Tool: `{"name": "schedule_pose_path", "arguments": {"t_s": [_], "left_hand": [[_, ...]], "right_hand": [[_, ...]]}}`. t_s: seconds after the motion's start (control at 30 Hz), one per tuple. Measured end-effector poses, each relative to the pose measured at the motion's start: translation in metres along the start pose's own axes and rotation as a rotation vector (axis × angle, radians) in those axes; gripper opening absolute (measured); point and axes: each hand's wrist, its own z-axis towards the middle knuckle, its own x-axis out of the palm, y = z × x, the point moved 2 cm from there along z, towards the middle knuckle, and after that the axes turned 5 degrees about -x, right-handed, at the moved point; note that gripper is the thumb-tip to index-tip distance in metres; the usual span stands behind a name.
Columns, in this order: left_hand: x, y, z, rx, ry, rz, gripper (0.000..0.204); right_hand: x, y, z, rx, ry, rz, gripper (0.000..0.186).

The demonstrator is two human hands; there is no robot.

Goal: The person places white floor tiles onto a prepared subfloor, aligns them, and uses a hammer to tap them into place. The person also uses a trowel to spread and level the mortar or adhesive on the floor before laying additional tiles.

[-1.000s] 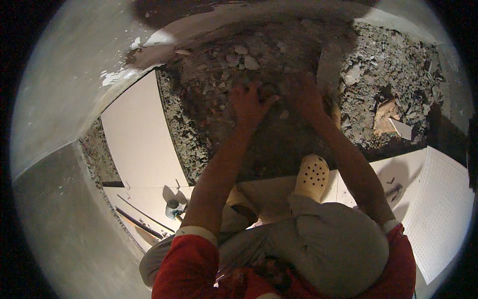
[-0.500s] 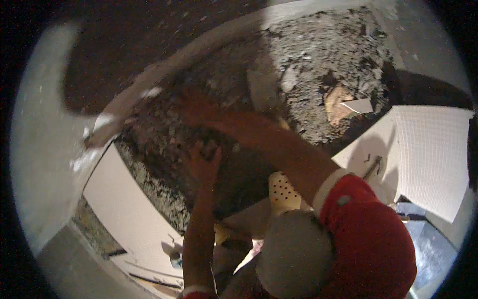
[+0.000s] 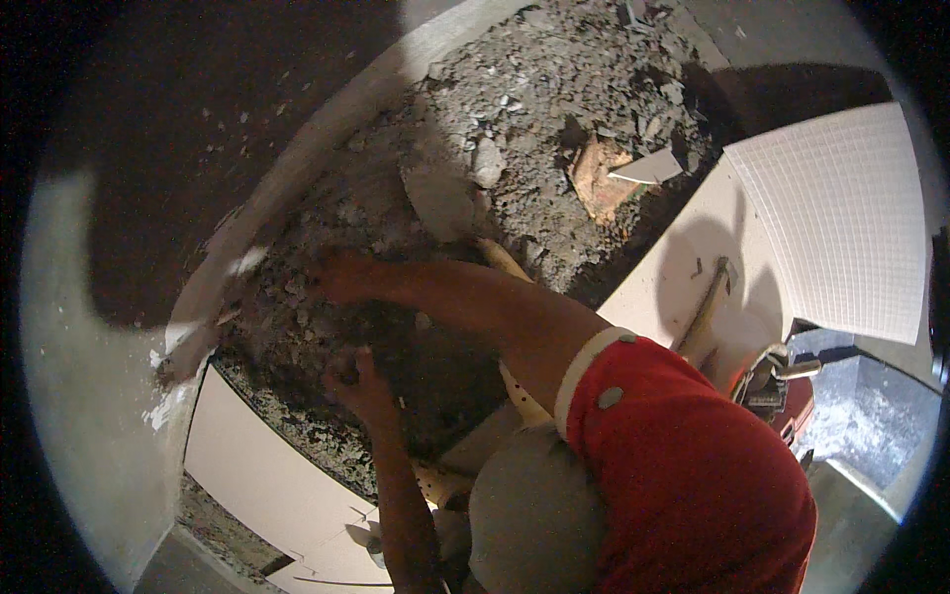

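Rubble (image 3: pixel 554 129), grey and broken, spread from upper centre of the frame down to centre left, bounded at upper left by a pale curved ledge (image 3: pixel 297 168). Right hand (image 3: pixel 341 277) at centre left, reached across the body, laid on loose fragments near the ledge; fingers half lost among the debris, so spread or curled could not be told. Left hand (image 3: pixel 358 386) just below it, centre of the frame, resting on the rubble with fingers bent around a small dark lump; grip not clearly seen. Hands near each other, apart. Trowel blade (image 3: pixel 440 198) lying flat on the rubble above the right forearm, its wooden handle running down toward the red sleeve (image 3: pixel 693 475). Reddish brick piece (image 3: pixel 599 178) with a pale tile shard (image 3: pixel 648 168) on top, upper right of centre. Cream tiles (image 3: pixel 257 475) along the lower left edge of the rubble. White gridded sheet (image 3: pixel 841 218) at right, with a long-handled hammer (image 3: pixel 705 307) lying on a cream tile beside it.
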Motion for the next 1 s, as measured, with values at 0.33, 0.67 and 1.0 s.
{"name": "schedule_pose_path", "arguments": {"t_s": [0.33,0.67,1.0], "left_hand": [[-0.022,0.056,0.018,0.040,0.051,0.018,0.065],[0.006,-0.009,-0.021,-0.280,-0.041,-0.144,0.070],[0.034,-0.049,-0.035,0.340,0.057,0.308,0.075]], "right_hand": [[0.002,0.010,-0.077,-0.282,-0.272,-0.209,0.053],[0.001,0.008,-0.085,-0.076,-0.123,-0.074,0.052],[0.011,0.037,-0.178,0.315,-0.475,1.243,0.078]]}}
